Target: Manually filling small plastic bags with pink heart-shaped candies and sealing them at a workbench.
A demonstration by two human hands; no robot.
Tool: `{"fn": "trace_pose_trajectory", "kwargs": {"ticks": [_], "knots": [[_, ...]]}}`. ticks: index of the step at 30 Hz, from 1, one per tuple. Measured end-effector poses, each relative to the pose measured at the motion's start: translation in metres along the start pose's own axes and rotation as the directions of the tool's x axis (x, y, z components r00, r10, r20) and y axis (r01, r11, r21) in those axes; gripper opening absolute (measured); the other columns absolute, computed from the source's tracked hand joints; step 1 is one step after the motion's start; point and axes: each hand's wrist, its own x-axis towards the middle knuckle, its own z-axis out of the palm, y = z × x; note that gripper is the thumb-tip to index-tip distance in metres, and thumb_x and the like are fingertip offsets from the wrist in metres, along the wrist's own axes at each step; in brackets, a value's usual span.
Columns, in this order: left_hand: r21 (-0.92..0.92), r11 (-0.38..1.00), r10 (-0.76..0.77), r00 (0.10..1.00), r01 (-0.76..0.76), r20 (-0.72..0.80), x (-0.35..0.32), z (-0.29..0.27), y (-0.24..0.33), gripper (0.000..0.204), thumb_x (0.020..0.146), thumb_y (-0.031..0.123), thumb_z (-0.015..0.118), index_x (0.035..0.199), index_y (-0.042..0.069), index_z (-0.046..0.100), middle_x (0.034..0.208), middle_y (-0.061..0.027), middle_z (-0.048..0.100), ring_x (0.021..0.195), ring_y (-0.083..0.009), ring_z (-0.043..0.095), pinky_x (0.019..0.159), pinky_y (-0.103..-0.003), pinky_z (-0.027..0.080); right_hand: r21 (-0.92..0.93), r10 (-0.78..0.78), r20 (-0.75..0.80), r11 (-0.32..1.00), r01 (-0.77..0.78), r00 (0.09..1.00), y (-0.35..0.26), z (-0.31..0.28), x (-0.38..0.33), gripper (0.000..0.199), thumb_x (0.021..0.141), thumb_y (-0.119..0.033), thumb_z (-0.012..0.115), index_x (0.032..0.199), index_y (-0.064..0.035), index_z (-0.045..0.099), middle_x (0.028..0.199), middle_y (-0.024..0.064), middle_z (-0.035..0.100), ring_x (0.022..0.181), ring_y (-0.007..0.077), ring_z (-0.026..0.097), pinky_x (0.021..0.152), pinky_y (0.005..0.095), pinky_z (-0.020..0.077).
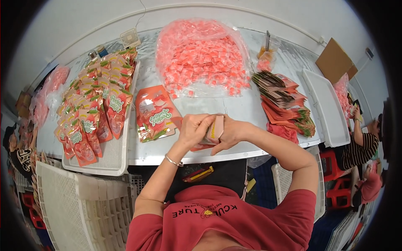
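Close to the table's front edge, my left hand is closed on one side of a pink pouch. My right hand wraps the other side of that pouch, its thumb pointing down toward the edge. Much of the pouch is hidden by my fingers. Just left of my hands lie printed red pouches, flat on the table. Beyond them a large clear plastic bag spreads open under a heap of small pink wrapped pieces. A fanned stack of flat pouches lies to the right.
Many filled pouches stand in a white tray at the left. Another white tray, a cardboard box and a plastic cup are at the right. Stacked crates stand below left. A person in stripes works at far right.
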Motion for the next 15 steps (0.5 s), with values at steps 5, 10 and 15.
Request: {"fn": "trace_pose_trajectory", "kwargs": {"ticks": [5, 10, 15], "knots": [[0.062, 0.976, -0.2, 0.972, 0.208, -0.122, -0.013, -0.02, 0.001, 0.03, 0.09, 0.022, 0.052, 0.078, -0.002, 0.065, 0.05, -0.0065, 0.051, 0.049, -0.0084, 0.047, 0.045, -0.03, 0.036, -0.088, -0.107, -0.296, 0.993, 0.084, 0.949, -0.01, -0.004, -0.015, 0.045, 0.073, -0.047, 0.068, 0.09, -0.0082, 0.056, 0.104, 0.0081, 0.059, 0.104, 0.0272, 0.053, 0.088, 0.0494, 0.0372], [0.159, 0.983, -0.069, 0.991, 0.088, -0.117, -0.017, -0.021, 0.021, 0.03, 0.09, 0.027, 0.052, 0.087, 0.0, 0.067, 0.058, -0.0096, 0.058, 0.056, -0.0089, 0.053, 0.052, -0.028, 0.043, 0.029, -0.076, -0.355, 0.995, 0.092, 0.932, 0.0, 0.011, 0.003, 0.036, 0.074, -0.043, 0.065, 0.087, -0.0097, 0.064, 0.098, 0.0082, 0.061, 0.101, 0.0267, 0.054, 0.087, 0.0509, 0.0349], [0.076, 0.944, -0.3, 0.93, 0.322, -0.212, -0.018, -0.045, 0.013, 0.035, 0.093, 0.029, 0.051, 0.085, -0.001, 0.065, 0.056, -0.0046, 0.055, 0.056, -0.0058, 0.047, 0.051, -0.026, 0.038, -0.042, -0.122, -0.61, 0.992, 0.122, 0.783, -0.016, -0.008, -0.008, 0.027, 0.078, -0.036, 0.064, 0.09, -0.0123, 0.068, 0.102, 0.0108, 0.06, 0.107, 0.0282, 0.051, 0.095, 0.0557, 0.0254]]}}
